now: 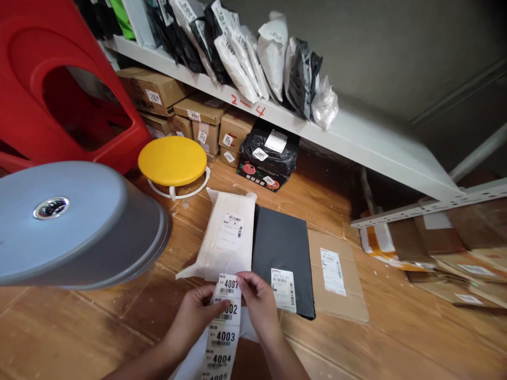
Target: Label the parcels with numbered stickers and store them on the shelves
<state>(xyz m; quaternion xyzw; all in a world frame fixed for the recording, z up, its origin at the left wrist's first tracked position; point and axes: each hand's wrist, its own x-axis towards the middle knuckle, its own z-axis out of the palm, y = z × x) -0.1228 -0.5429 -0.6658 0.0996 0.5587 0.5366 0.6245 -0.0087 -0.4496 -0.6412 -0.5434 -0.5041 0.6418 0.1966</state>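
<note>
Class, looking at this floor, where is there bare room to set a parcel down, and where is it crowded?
Bare floor lies left of the left hand, below the grey tub, and below the brown envelope. Crowded: under the shelf, around the boxes.

Both hands gripped a label strip (224, 322) at six o'clock: left hand (198, 311), right hand (257, 301). White parcel (229, 237) and black parcel (283, 253) lay on the floor (396, 338) just beyond.
</note>
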